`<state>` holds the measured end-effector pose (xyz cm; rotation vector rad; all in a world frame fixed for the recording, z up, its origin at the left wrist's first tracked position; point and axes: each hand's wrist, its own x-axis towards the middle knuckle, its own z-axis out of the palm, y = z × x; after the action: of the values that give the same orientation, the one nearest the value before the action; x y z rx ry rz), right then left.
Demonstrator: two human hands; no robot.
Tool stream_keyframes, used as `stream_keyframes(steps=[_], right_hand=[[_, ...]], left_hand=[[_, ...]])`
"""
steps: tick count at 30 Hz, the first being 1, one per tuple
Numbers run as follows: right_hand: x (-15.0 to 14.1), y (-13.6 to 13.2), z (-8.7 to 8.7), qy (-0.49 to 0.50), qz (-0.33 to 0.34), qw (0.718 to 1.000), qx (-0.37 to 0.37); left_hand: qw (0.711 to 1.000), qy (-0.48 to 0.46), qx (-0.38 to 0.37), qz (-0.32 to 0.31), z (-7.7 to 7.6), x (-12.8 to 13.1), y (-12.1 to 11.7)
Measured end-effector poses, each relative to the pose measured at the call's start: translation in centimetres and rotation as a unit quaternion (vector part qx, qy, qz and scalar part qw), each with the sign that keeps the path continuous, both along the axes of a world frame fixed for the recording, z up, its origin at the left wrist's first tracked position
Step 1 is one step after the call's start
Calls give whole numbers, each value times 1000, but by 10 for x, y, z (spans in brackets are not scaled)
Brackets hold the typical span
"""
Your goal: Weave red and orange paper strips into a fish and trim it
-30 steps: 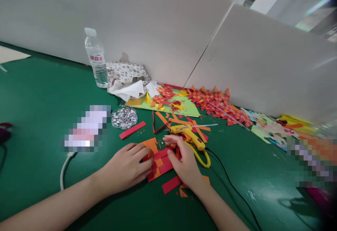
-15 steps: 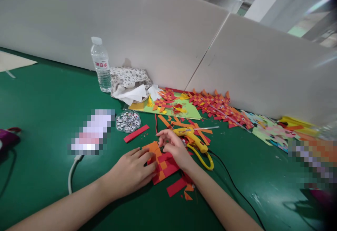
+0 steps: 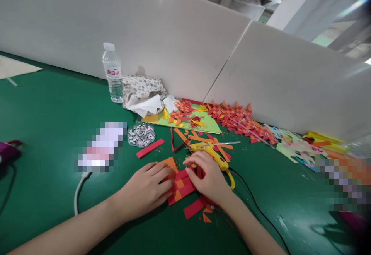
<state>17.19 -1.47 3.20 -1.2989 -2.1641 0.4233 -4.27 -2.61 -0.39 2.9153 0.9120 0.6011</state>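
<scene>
A woven paper piece [image 3: 180,184] of red and orange strips lies flat on the green table in front of me. My left hand [image 3: 150,187] rests on its left side, fingers stretched across the paper and pressing it down. At its upper right edge is my right hand [image 3: 210,177], with thumb and fingertips drawn close together in a pinch; anything between them is too small to make out. Just beyond the right hand lies a yellow hot glue gun [image 3: 216,156], its handle partly covered. Orange and red offcuts [image 3: 224,148] lie around it.
A tray of googly eyes [image 3: 141,135] and a red strip [image 3: 150,148] lie at the left. Further back stand a water bottle [image 3: 113,75] and a tissue pouch [image 3: 143,88]. Woven paper fish [image 3: 234,117] line the partition. A black cord [image 3: 261,208] trails right.
My right hand has shifted right and slightly down, from near the glue gun's tip to the woven piece's right side, covering more of the gun's handle. My left hand stays in place.
</scene>
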Motion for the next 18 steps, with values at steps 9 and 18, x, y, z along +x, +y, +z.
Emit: stream_keyframes(steps=[9,18], right_hand=[[24,-7,-11,-116,33,991,56],[18,-13,-10,-70,20,997,35]], left_hand=[[996,7,-91,-10,-1,0,2],[998,-6,-65,-8,2,1,1]])
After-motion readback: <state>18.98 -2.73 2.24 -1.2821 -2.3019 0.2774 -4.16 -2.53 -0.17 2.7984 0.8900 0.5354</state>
